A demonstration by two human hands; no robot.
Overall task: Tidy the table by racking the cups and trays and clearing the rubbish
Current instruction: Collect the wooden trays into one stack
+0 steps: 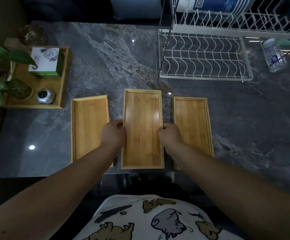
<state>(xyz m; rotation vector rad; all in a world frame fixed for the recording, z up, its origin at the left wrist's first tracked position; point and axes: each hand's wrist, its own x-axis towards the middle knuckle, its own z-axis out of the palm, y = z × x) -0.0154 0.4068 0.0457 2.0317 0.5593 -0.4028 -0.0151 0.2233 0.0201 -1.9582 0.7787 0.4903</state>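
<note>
Both hands clasp the middle tray on the table's near edge: left grip, right grip. Lift level, then tilt it upright into the far-right wire rack.

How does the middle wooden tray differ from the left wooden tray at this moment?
The middle tray is gripped on both long edges by the left hand and right hand; the left tray is gripped by neither hand. The middle tray reaches farther toward the wire rack than the left tray. Both are empty rectangular bamboo trays with raised rims.
</note>
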